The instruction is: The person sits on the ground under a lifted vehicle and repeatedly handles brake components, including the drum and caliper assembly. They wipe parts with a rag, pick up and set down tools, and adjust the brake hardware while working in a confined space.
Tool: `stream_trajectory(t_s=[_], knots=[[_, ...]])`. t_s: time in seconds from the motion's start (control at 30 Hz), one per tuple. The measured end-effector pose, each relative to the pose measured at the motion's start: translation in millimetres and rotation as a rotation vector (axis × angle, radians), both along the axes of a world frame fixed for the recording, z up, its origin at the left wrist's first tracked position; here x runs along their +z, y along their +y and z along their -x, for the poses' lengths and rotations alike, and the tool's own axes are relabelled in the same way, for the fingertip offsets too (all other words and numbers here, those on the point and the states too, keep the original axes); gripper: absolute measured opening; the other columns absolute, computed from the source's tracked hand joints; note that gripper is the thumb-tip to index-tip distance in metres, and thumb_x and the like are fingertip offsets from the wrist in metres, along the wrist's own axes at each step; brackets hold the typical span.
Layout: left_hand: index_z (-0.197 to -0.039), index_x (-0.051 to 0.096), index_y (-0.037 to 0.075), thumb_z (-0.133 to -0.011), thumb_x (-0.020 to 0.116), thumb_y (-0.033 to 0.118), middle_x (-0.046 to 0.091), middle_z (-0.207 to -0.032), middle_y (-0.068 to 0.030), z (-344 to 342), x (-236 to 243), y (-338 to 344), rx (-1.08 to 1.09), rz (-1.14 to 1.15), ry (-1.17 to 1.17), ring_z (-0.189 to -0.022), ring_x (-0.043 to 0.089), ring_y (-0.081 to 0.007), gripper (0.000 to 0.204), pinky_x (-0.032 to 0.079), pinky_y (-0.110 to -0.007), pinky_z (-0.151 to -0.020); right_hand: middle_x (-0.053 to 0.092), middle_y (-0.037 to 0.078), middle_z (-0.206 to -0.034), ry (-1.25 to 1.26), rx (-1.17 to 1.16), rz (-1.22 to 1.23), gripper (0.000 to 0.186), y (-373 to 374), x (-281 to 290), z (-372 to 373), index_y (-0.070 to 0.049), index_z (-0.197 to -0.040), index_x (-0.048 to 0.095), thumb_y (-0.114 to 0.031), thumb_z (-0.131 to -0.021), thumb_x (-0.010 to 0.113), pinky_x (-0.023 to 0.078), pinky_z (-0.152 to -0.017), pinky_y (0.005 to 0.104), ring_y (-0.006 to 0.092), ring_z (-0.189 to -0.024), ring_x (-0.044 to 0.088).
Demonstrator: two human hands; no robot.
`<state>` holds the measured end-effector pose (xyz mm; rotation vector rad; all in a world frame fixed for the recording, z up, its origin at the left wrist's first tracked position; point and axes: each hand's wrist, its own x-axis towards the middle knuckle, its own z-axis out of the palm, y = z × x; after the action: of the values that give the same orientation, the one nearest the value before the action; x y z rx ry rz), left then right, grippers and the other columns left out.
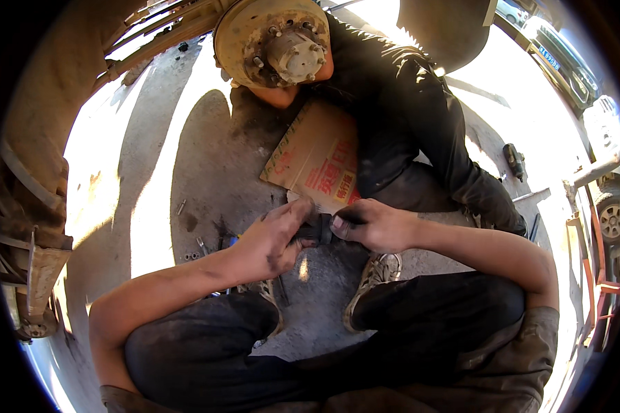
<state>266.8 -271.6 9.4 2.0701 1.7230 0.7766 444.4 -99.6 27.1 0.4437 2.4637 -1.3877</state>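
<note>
Between my knees, both hands meet on a small black part (323, 230), whose exact kind I cannot make out. My left hand (279, 237) is closed round its left end, the fingers smudged with dark grease. From the other side my right hand (377, 226) pinches it, with the blackened thumb on top. The fingers cover most of the part. Just beyond my hands, a flattened cardboard sheet (315, 162) with red print lies on the ground.
A person in dark clothes (420, 117) crouches opposite, by a rusty wheel hub (296, 55). A dark power tool (514, 162) lies on the ground to the right. Small metal pieces and tools lie beside my left shoe (269, 303). A parked car (561, 58) stands far right.
</note>
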Motion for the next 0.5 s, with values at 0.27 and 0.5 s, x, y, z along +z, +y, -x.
stream_trajectory(t_s=[0.27,0.5], knots=[[-0.126,0.045,0.003,-0.079,0.066,0.008,0.050,-0.120,-0.0210,3,18,3,-0.164,-0.124,0.187,-0.093,0.061,-0.0374,0.051,0.054,-0.038,-0.080,0.064,0.013,-0.086,-0.140,-0.092,0.296,0.048,9,6,-5,-0.002,-0.115,0.058,-0.045,-0.095,0.055,0.050,-0.074,0.0376,0.0226,-0.080,0.063],[-0.136,0.044,0.004,-0.097,0.060,0.034,0.057,-0.124,-0.0136,-4,16,12,0.283,0.414,-0.702,-0.112,0.056,-0.0202,0.052,0.044,-0.032,-0.097,0.065,0.018,-0.094,0.343,0.088,-0.493,0.061,3,16,-7,0.000,-0.115,0.057,-0.042,-0.075,0.078,0.052,-0.080,0.0408,0.0345,-0.091,0.065]])
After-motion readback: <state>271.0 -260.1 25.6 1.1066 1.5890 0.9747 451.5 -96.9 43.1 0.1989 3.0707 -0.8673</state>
